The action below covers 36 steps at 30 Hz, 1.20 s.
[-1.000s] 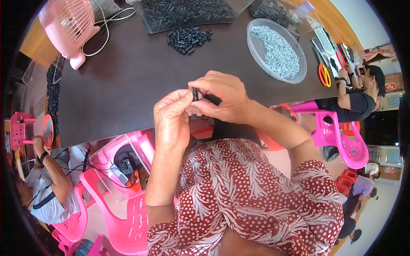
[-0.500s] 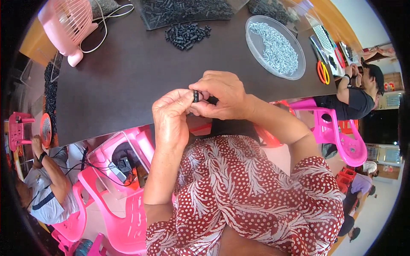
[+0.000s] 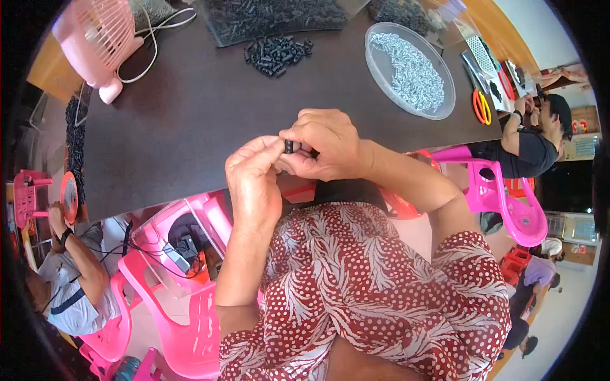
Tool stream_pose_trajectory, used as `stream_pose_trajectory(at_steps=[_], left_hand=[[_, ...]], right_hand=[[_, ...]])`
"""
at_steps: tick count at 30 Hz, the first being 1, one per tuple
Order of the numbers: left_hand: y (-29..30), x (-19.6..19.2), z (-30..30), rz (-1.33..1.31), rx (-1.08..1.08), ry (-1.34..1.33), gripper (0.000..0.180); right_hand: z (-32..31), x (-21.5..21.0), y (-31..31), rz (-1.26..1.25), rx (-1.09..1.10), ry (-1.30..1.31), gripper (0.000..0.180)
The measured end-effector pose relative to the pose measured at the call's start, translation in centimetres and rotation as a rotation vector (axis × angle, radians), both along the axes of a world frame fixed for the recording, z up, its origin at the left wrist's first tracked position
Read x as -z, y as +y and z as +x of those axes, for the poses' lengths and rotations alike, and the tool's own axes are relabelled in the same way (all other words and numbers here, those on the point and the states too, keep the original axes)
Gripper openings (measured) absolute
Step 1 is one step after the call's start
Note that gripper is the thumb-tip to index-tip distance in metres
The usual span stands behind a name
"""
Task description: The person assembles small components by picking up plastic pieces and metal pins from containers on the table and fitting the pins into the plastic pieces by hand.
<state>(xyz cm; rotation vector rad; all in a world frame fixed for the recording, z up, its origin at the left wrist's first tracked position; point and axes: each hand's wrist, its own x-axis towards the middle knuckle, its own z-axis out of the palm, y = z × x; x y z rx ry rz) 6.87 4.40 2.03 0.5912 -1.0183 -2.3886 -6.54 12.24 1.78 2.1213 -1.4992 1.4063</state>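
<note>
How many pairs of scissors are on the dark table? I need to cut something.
1: orange-handled scissors at the table's far right edge, right of the clear round tray of silvery parts. More may be hidden.

A clear plastic bag [image 3: 273, 19] filled with small black parts lies at the far edge of the dark table, left of centre. A second such bag [image 3: 406, 13] lies to its right at the far edge (partly cut off). No labels, signs or screens can be made out.
</note>
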Motion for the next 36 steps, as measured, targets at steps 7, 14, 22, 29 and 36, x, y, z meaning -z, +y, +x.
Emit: stream_pose_trajectory(at_steps=[7, 14, 22, 29, 36], left_hand=[[-0.1, -0.5, -0.3, -0.199, -0.020, -0.117, 0.021], [-1.2, 0.2, -1.1, -0.441, -0.119, -0.154, 0.021], [-5.2, 0.6, -2.9, -0.648, -0.238, -0.271, 0.030], [-7.5, 0.9, -4.4, -0.960, -0.247, -0.413, 0.028], [-8.0, -0.1, -6.8, -1.572, -0.187, -0.582, 0.033]], right_hand=[[-2.8, -1.0, 1.8, 0.086, 0.161, -0.069, 0.036], [-13.0, -7.1, 3.8, 0.023, 0.715, -0.013, 0.028], [-29.3, -10.5, 2.1, -0.289, 1.019, 0.222, 0.019], [-34.1, -10.2, 1.7, 0.289, 1.250, 0.455, 0.019], [-32.4, -9.3, 3.3, -0.438, 0.327, -0.129, 0.031]])
